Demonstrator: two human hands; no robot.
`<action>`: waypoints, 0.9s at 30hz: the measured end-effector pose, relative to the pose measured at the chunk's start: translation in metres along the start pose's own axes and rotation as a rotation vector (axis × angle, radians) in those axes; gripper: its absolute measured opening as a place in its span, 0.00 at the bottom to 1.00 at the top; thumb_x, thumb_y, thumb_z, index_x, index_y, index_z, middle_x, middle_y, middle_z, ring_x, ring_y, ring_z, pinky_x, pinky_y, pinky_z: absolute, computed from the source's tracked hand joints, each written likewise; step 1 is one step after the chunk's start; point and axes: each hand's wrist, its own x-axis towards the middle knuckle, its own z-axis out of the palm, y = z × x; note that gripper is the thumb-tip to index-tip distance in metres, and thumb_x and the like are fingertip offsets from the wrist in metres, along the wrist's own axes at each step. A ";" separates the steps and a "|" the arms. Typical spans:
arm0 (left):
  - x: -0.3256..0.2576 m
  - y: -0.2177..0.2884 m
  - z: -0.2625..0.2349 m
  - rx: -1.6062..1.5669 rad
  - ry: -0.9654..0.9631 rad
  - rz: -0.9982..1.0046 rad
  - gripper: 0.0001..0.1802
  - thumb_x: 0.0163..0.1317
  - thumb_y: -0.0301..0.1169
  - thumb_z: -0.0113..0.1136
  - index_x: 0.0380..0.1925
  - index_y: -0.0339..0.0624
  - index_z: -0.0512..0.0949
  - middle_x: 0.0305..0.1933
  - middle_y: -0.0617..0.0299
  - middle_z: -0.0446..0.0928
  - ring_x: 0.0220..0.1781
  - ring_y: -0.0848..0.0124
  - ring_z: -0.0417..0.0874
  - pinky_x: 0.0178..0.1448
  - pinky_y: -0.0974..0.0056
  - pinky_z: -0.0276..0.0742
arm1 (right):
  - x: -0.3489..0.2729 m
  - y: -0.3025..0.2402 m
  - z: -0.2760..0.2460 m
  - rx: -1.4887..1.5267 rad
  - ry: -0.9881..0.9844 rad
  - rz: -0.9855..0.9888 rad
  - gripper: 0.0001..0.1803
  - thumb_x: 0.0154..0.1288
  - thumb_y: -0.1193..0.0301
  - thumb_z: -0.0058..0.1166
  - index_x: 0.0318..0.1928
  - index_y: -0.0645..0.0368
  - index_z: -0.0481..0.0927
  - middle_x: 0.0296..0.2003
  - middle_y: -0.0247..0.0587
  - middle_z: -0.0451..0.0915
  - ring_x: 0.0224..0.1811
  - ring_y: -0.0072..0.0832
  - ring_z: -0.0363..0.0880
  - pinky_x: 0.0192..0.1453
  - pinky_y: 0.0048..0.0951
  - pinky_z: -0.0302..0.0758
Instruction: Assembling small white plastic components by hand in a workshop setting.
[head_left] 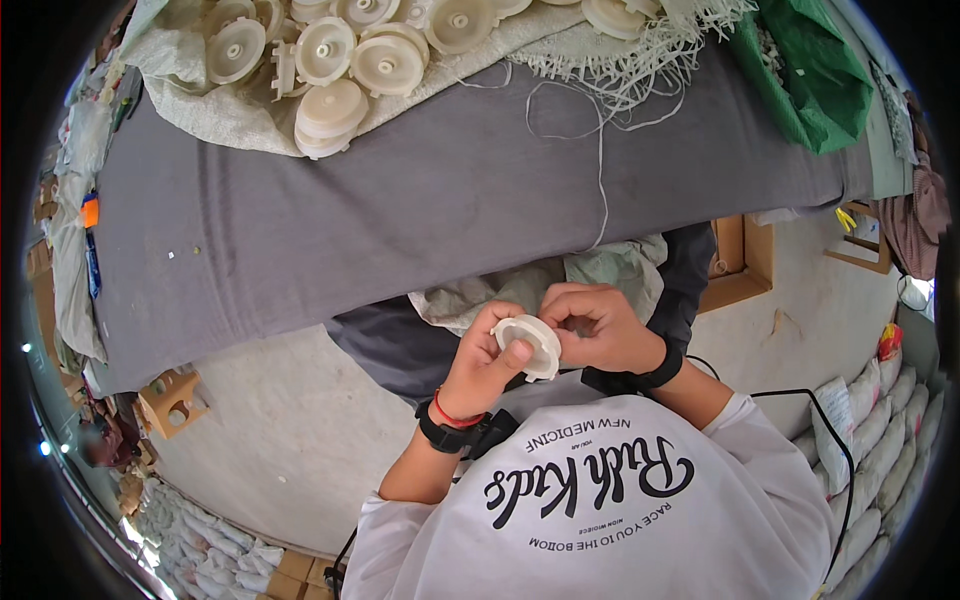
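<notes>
A round off-white plastic part, with a raised rim and small tabs on its edge, is tilted in front of my chest. My left hand grips it, the thumb lying across its face and the fingers behind. My right hand is closed at the part's right edge, thumb and fingers curled together. What its fingertips pinch, if anything, is hidden. Below the hands, a pale woven sack lies over my lap.
Many similar round plastic parts lie heaped on a white woven sack at the far side of the grey cloth-covered table. A green sack stands far right. Cardboard boxes and stacked filled sacks are on the floor.
</notes>
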 end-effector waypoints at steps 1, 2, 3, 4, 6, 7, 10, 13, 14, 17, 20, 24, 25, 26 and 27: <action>0.001 0.004 0.002 -0.133 -0.049 -0.056 0.17 0.59 0.38 0.54 0.40 0.41 0.61 0.31 0.58 0.73 0.27 0.72 0.77 0.28 0.68 0.73 | 0.001 -0.001 0.002 0.001 0.003 0.001 0.04 0.52 0.80 0.49 0.30 0.65 0.75 0.27 0.32 0.72 0.25 0.15 0.69 0.25 0.16 0.66; 0.002 0.006 0.004 -0.265 -0.097 -0.113 0.17 0.59 0.38 0.54 0.39 0.42 0.61 0.29 0.59 0.73 0.25 0.73 0.77 0.27 0.68 0.72 | 0.001 -0.003 0.004 -0.029 -0.013 -0.023 0.03 0.52 0.80 0.49 0.29 0.65 0.75 0.26 0.32 0.72 0.25 0.15 0.69 0.25 0.16 0.65; 0.002 0.002 0.001 -0.265 -0.098 -0.116 0.17 0.59 0.38 0.54 0.39 0.42 0.61 0.29 0.59 0.73 0.25 0.73 0.77 0.27 0.68 0.72 | 0.001 -0.005 0.004 -0.059 -0.029 -0.047 0.02 0.52 0.80 0.50 0.28 0.65 0.74 0.26 0.31 0.71 0.25 0.14 0.68 0.25 0.15 0.65; 0.002 -0.002 -0.003 -0.461 -0.235 -0.092 0.16 0.59 0.38 0.53 0.40 0.43 0.62 0.30 0.61 0.72 0.24 0.74 0.75 0.29 0.67 0.70 | 0.001 -0.006 0.004 -0.056 -0.028 -0.048 0.02 0.52 0.80 0.50 0.28 0.65 0.74 0.26 0.31 0.71 0.25 0.14 0.68 0.25 0.15 0.65; -0.001 -0.004 -0.010 -0.655 -0.371 -0.068 0.15 0.59 0.37 0.53 0.40 0.43 0.62 0.31 0.63 0.70 0.23 0.76 0.72 0.32 0.66 0.68 | 0.002 -0.009 0.002 -0.032 0.018 0.076 0.01 0.50 0.82 0.48 0.26 0.66 0.73 0.29 0.36 0.71 0.29 0.18 0.68 0.31 0.19 0.66; 0.000 -0.001 -0.011 -0.766 -0.334 -0.057 0.16 0.58 0.37 0.54 0.40 0.43 0.62 0.30 0.63 0.70 0.21 0.75 0.72 0.32 0.65 0.67 | 0.001 -0.008 -0.002 0.000 0.039 0.112 0.01 0.50 0.82 0.48 0.26 0.65 0.72 0.28 0.35 0.70 0.28 0.17 0.67 0.30 0.18 0.65; 0.003 0.010 -0.009 -0.909 -0.184 -0.063 0.19 0.56 0.39 0.57 0.39 0.44 0.61 0.28 0.64 0.69 0.16 0.74 0.70 0.28 0.64 0.67 | -0.002 -0.008 -0.002 0.045 -0.019 0.112 0.01 0.50 0.82 0.48 0.26 0.65 0.72 0.27 0.34 0.69 0.27 0.17 0.66 0.29 0.18 0.64; 0.011 0.010 0.003 -0.598 -0.273 0.046 0.23 0.56 0.46 0.55 0.39 0.41 0.61 0.27 0.60 0.70 0.18 0.72 0.73 0.20 0.66 0.69 | 0.002 -0.002 0.009 -0.007 -0.092 0.021 0.02 0.52 0.80 0.49 0.26 0.65 0.70 0.26 0.31 0.69 0.25 0.15 0.67 0.28 0.17 0.67; 0.012 0.010 0.004 -0.597 -0.273 0.047 0.23 0.56 0.46 0.55 0.39 0.41 0.61 0.27 0.60 0.70 0.18 0.72 0.73 0.20 0.66 0.69 | 0.004 0.000 0.012 -0.007 -0.093 0.020 0.02 0.52 0.80 0.49 0.26 0.65 0.70 0.26 0.31 0.69 0.25 0.15 0.67 0.28 0.17 0.67; 0.016 0.016 0.013 -0.355 -0.195 0.166 0.22 0.60 0.46 0.50 0.41 0.40 0.60 0.30 0.62 0.68 0.20 0.74 0.72 0.24 0.68 0.73 | 0.008 0.008 0.014 0.026 0.008 -0.055 0.04 0.56 0.76 0.46 0.27 0.64 0.69 0.24 0.31 0.69 0.24 0.16 0.67 0.26 0.17 0.66; 0.017 0.017 0.022 -0.338 -0.134 0.156 0.23 0.59 0.48 0.50 0.40 0.40 0.60 0.29 0.61 0.67 0.21 0.72 0.73 0.32 0.63 0.75 | 0.013 0.018 0.014 0.476 -0.001 0.278 0.08 0.60 0.70 0.41 0.29 0.62 0.69 0.23 0.32 0.69 0.23 0.17 0.68 0.24 0.18 0.65; 0.014 0.016 0.019 -0.255 -0.135 0.093 0.27 0.56 0.51 0.52 0.40 0.37 0.62 0.30 0.59 0.68 0.23 0.69 0.75 0.38 0.59 0.75 | 0.024 0.016 0.019 0.688 0.152 0.435 0.11 0.63 0.66 0.37 0.33 0.60 0.70 0.26 0.33 0.71 0.23 0.19 0.69 0.22 0.19 0.63; 0.013 0.016 0.018 -0.256 -0.135 0.091 0.27 0.56 0.51 0.52 0.40 0.37 0.62 0.30 0.59 0.68 0.23 0.69 0.75 0.38 0.59 0.75 | 0.024 0.016 0.016 0.783 0.129 0.537 0.12 0.64 0.65 0.36 0.36 0.60 0.70 0.27 0.34 0.72 0.24 0.21 0.70 0.22 0.19 0.64; 0.011 0.015 0.015 -0.153 -0.029 0.111 0.26 0.56 0.48 0.54 0.41 0.36 0.62 0.33 0.58 0.69 0.27 0.68 0.76 0.40 0.60 0.74 | 0.023 0.015 0.014 0.878 0.104 0.639 0.14 0.65 0.65 0.34 0.39 0.59 0.71 0.29 0.35 0.73 0.25 0.22 0.71 0.23 0.20 0.65; 0.009 0.013 0.013 -0.051 0.077 0.131 0.25 0.57 0.44 0.56 0.42 0.36 0.62 0.35 0.56 0.70 0.30 0.67 0.76 0.42 0.61 0.73 | 0.019 0.025 0.010 0.878 0.106 0.641 0.14 0.65 0.65 0.34 0.39 0.59 0.71 0.29 0.35 0.73 0.25 0.22 0.71 0.23 0.20 0.65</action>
